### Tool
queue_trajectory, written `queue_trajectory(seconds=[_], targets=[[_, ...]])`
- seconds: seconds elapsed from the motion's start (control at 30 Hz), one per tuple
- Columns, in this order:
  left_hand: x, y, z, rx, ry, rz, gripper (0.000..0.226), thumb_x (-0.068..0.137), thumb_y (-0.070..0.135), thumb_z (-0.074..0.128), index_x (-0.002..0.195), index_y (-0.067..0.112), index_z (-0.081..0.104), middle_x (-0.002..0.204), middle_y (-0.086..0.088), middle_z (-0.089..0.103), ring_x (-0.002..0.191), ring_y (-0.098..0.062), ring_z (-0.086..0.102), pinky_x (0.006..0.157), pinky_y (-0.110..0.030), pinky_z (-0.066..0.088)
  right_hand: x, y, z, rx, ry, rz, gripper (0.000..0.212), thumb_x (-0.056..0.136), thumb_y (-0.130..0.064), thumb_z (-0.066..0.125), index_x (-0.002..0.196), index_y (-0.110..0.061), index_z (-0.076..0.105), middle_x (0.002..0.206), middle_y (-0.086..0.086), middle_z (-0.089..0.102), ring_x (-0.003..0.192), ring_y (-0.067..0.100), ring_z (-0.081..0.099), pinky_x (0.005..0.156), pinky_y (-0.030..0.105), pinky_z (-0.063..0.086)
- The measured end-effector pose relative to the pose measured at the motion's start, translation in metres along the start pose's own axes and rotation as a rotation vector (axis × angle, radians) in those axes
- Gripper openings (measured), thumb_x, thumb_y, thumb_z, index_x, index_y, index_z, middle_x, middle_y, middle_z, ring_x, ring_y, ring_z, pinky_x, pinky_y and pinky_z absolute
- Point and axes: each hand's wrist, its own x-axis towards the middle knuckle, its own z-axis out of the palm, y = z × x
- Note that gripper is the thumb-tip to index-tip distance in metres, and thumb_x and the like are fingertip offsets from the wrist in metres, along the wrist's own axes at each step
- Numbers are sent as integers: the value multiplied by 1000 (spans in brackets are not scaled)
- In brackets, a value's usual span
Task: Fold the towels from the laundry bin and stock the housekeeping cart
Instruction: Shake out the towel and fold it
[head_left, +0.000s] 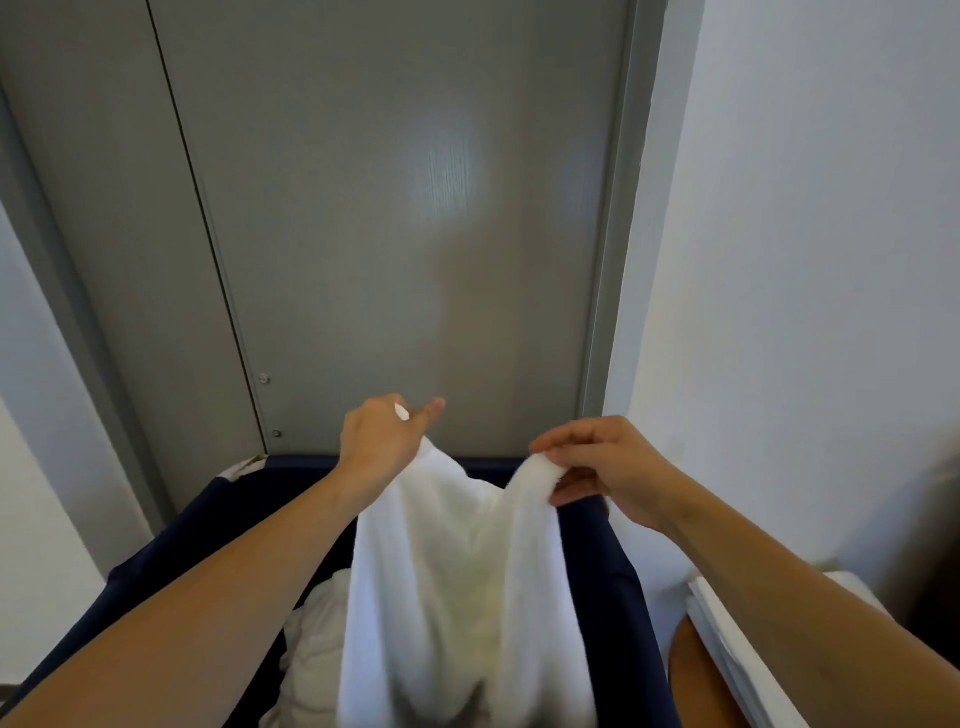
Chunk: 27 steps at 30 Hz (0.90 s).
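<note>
A white towel (457, 587) hangs lifted over the dark blue laundry bin (208, 525), its lower part still down inside. My left hand (382, 436) grips the towel's top edge at the left, with a bit of white cloth showing above the knuckles. My right hand (605, 467) pinches the other top corner between thumb and fingers. The edge sags in a V between the two hands. More crumpled white towels (317, 629) lie in the bin under the hanging one.
A grey metal door (395, 234) stands right behind the bin, with a white wall (810, 260) to the right. At the lower right a stack of folded white linen (727, 649) lies on a brown surface (685, 675).
</note>
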Motion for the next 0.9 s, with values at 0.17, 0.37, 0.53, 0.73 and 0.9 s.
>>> queue_trajectory(seconds=[0.17, 0.37, 0.53, 0.73, 0.9], targets=[[-20, 45, 4, -197, -158, -45, 64, 88, 73, 55, 67, 13, 47, 67, 0, 52, 64, -15, 51, 58, -29, 38, 2, -28, 33, 105, -159, -68, 17, 95, 4, 61, 105, 2, 75, 94, 24, 72, 80, 32, 72, 78, 42, 63], [-36, 66, -5, -599, -475, -260, 81, 83, 85, 41, 92, 9, 66, 70, -3, 70, 58, -14, 66, 53, -24, 49, -8, -41, 41, -62, -240, -169, 32, 89, 16, 61, 115, 1, 71, 97, 20, 76, 91, 30, 75, 87, 36, 60], [-47, 64, -5, -725, -642, -161, 85, 92, 73, 46, 112, -7, 65, 87, -17, 74, 87, -25, 75, 82, -36, 60, -12, -43, 44, -290, -65, -272, 17, 95, -1, 64, 103, -8, 77, 87, 7, 79, 82, 22, 77, 82, 33, 62], [-48, 60, -9, -902, -703, -49, 33, 106, 21, 54, 115, -10, 59, 109, -27, 68, 104, -38, 68, 100, -46, 53, -8, -35, 38, -414, 179, -335, 15, 91, -11, 73, 92, -25, 79, 74, 0, 75, 68, 16, 72, 76, 35, 63], [-50, 61, -17, -806, -475, -75, 19, 96, 15, 69, 110, 1, 70, 102, -14, 77, 90, -24, 75, 75, -34, 59, -5, -40, 40, -698, 309, -370, 7, 91, -31, 74, 93, -25, 73, 94, -7, 61, 84, 10, 60, 71, 14, 46]])
